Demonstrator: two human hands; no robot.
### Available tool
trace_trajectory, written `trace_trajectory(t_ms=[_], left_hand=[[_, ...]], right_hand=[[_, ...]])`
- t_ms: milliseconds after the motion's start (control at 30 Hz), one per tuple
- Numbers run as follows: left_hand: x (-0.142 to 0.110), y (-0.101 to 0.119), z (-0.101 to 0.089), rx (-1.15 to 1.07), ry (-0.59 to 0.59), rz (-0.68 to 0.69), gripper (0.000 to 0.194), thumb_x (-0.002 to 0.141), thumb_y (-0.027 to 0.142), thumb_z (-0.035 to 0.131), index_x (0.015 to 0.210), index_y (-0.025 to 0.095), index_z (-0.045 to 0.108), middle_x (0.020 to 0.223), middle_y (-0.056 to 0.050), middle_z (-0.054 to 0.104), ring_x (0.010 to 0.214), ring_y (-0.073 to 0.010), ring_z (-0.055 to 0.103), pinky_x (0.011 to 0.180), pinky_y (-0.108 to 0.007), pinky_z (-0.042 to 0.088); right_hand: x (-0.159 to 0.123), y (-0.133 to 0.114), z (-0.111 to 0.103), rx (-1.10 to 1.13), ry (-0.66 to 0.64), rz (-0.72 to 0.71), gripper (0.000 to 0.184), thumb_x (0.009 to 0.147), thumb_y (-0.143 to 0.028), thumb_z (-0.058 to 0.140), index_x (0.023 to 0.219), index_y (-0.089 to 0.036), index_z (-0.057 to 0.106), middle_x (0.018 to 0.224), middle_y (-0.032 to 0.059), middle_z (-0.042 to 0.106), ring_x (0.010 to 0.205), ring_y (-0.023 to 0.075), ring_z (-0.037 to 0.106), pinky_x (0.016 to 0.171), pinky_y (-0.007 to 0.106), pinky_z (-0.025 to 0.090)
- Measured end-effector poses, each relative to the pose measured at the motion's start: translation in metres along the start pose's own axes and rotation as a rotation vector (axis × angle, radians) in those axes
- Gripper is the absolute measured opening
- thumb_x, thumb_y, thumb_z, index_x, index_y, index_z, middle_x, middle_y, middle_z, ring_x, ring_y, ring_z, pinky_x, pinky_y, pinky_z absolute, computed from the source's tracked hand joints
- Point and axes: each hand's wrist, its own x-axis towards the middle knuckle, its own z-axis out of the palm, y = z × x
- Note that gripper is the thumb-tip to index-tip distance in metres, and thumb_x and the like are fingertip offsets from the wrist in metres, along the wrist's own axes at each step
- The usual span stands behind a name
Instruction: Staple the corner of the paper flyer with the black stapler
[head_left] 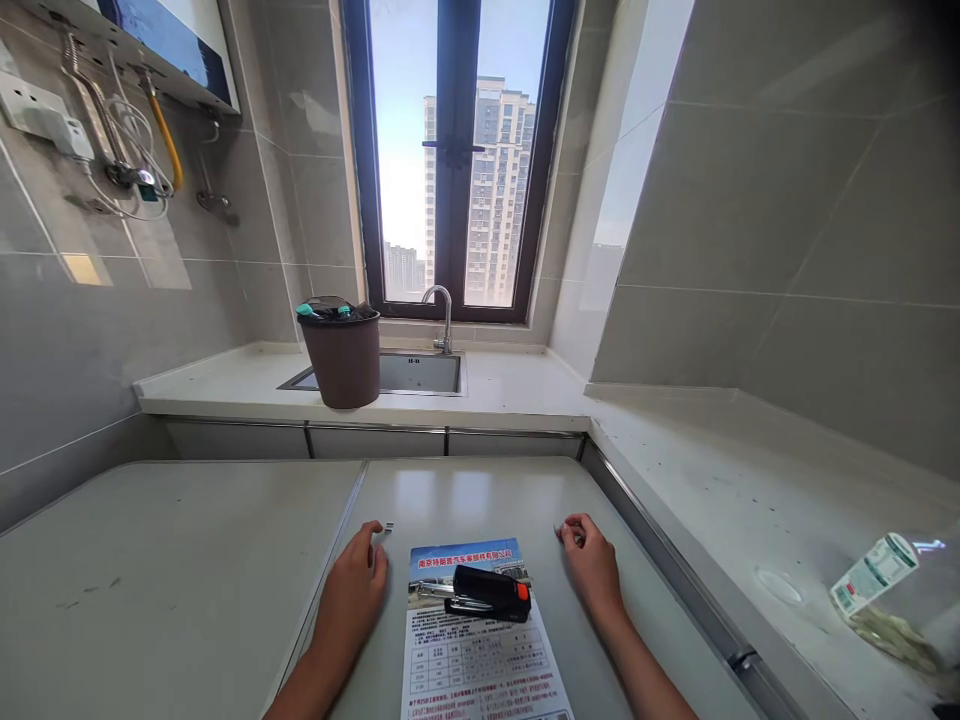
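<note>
A black stapler (491,594) with an orange-red end lies on a printed leaflet (480,665). Its silver metal part sticks out to the left. My left hand (351,590) rests on the table left of the leaflet, thumb and index finger apart. Beside that index fingertip lies a small piece of metal staples (388,527). To the right of the leaflet, my right hand (594,565) has its fingers pinched together. A tiny dark bit (558,531) shows at those fingertips, too small to name.
The pale folding table (187,560) has a seam on its left. Behind it, a brown bucket (341,362) stands at the edge of the sink (424,372), near a tap (448,320). A clear bottle with a green-white label (876,574) lies on the right counter (697,450).
</note>
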Motion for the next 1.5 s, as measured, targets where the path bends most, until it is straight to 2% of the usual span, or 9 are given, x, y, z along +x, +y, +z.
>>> trace_trajectory(t_ms=[133,300,400,567,733,900,1067,1267,1500], left_hand=[[0.002,-0.014,0.005,0.318,-0.003,0.082,0.044,0.095,0.029,0.045,0.132,0.014,0.062,0.131,-0.019,0.062,0.12,-0.0323,0.058,0.096,-0.046,0.047],[-0.001,-0.013,0.016,0.506,-0.198,0.145,0.056,0.098,0.018,0.036,0.152,0.025,0.047,0.16,-0.012,0.044,0.145,-0.0323,0.04,0.103,-0.052,0.038],[0.0,-0.01,0.014,0.47,-0.198,0.139,0.051,0.099,0.017,0.036,0.146,0.025,0.055,0.152,-0.012,0.055,0.141,-0.032,0.046,0.101,-0.052,0.039],[0.006,-0.008,0.008,0.293,-0.159,0.178,0.027,0.098,0.023,0.045,0.1,0.022,0.072,0.11,-0.009,0.075,0.102,-0.0275,0.065,0.087,-0.042,0.048],[0.003,0.0,0.008,-0.007,-0.192,0.227,0.026,0.102,0.028,0.041,0.105,0.021,0.066,0.1,-0.009,0.071,0.095,-0.0246,0.066,0.085,-0.039,0.052],[-0.002,0.014,0.002,-0.202,-0.317,0.325,0.028,0.104,0.029,0.039,0.103,0.024,0.067,0.105,-0.008,0.07,0.098,-0.0214,0.067,0.085,-0.034,0.054],[-0.002,0.016,-0.001,-0.237,-0.311,0.364,0.02,0.102,0.032,0.05,0.102,0.023,0.068,0.103,-0.006,0.072,0.096,-0.0202,0.069,0.083,-0.031,0.056],[-0.008,0.012,0.003,-0.217,-0.341,0.331,0.024,0.099,0.036,0.056,0.115,0.026,0.07,0.109,-0.003,0.078,0.098,-0.0197,0.074,0.088,-0.029,0.058],[-0.011,0.011,0.01,-0.216,-0.403,0.493,0.025,0.099,0.033,0.057,0.114,0.029,0.077,0.112,-0.003,0.079,0.101,-0.0182,0.075,0.094,-0.029,0.059]], right_hand=[[0.0,0.003,0.003,-0.035,-0.026,-0.034,0.028,0.088,-0.045,0.046,0.104,-0.024,0.057,0.104,0.0085,0.077,0.088,0.0257,0.072,0.078,0.036,0.048],[-0.003,0.0,0.005,-0.112,-0.038,-0.096,0.032,0.088,-0.034,0.045,0.118,-0.025,0.051,0.121,0.0071,0.073,0.106,0.0272,0.069,0.088,0.04,0.047],[-0.007,-0.008,0.003,-0.071,0.024,-0.157,0.032,0.09,-0.034,0.045,0.12,-0.024,0.049,0.124,0.0096,0.07,0.096,0.0267,0.068,0.086,0.041,0.047],[-0.03,-0.038,0.003,0.024,0.013,-0.351,0.025,0.099,-0.04,0.046,0.114,-0.024,0.055,0.109,0.0087,0.068,0.085,0.0241,0.061,0.087,0.041,0.047],[-0.06,-0.065,0.006,0.362,-0.437,-0.547,0.038,0.103,-0.054,0.039,0.12,-0.026,0.059,0.112,0.0071,0.063,0.096,0.0229,0.059,0.088,0.036,0.048],[-0.066,-0.068,0.011,0.392,-0.766,-0.645,0.053,0.085,-0.048,0.07,0.132,-0.027,0.056,0.125,0.0075,0.061,0.11,0.0248,0.059,0.095,0.036,0.049],[-0.066,-0.063,0.016,0.305,-0.747,-0.558,0.052,0.08,-0.019,0.071,0.13,-0.029,0.06,0.127,0.0051,0.064,0.116,0.0239,0.06,0.104,0.039,0.047],[-0.066,-0.065,0.014,0.309,-0.743,-0.524,0.051,0.078,-0.016,0.075,0.127,-0.029,0.064,0.123,0.0044,0.068,0.112,0.0244,0.063,0.1,0.039,0.049],[-0.062,-0.066,0.014,0.331,-0.743,-0.559,0.049,0.075,-0.015,0.08,0.121,-0.027,0.068,0.117,0.003,0.07,0.107,0.0238,0.064,0.096,0.038,0.049]])
